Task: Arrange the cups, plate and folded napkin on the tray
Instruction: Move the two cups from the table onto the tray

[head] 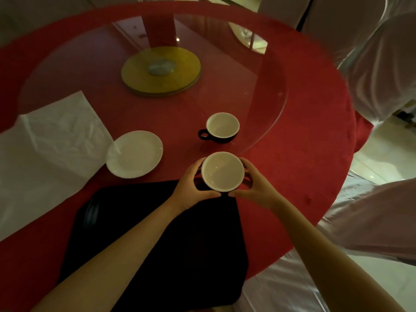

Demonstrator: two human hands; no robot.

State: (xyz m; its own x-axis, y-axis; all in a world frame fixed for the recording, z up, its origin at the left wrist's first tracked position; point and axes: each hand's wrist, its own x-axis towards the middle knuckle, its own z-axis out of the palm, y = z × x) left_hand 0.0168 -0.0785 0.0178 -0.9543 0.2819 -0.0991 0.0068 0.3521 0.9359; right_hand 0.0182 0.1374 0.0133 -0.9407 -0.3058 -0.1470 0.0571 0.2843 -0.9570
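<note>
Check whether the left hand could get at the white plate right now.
Probably not yet: the left hand is cupped around the near cup with the right hand. Otherwise the path to the plate looks open.

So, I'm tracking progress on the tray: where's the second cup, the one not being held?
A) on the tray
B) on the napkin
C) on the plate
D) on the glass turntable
D: the free cup stands on the glass turntable, beyond the held cup, apart from the tray.
</note>
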